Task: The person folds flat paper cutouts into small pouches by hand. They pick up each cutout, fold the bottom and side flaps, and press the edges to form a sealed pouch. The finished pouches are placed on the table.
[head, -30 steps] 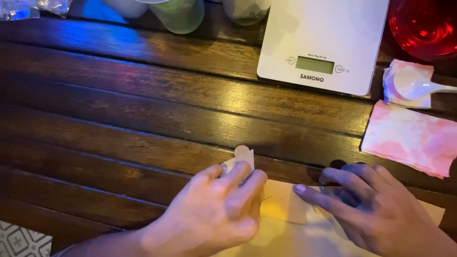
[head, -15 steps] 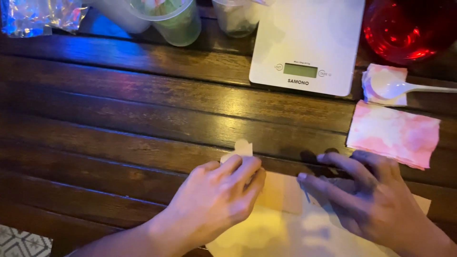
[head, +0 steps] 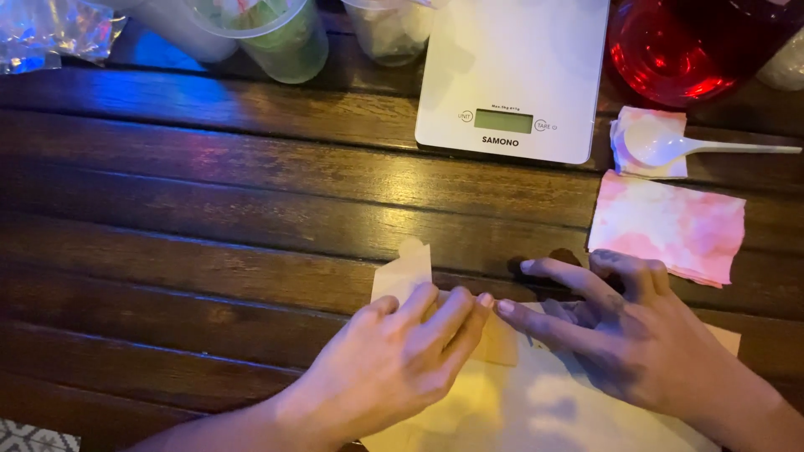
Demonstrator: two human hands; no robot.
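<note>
A pale yellow, creased sheet of paper (head: 536, 402) lies below the white rectangular kitchen scale (head: 511, 71); left hand (head: 394, 360) presses it, fingers together, right hand (head: 624, 335) fingers spread flat.

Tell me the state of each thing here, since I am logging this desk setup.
Left hand: flat, pressing on the paper.
Right hand: fingers spread, pressing on the paper.
Paper: pale yellow, partly folded, flat on the table.
Scale: nothing on it, display blank.
Spoon: white, lying on a folded napkin.
Pink napkin: flat, stained.
Green cup: upright.
Red jug: holds red liquid.
</note>
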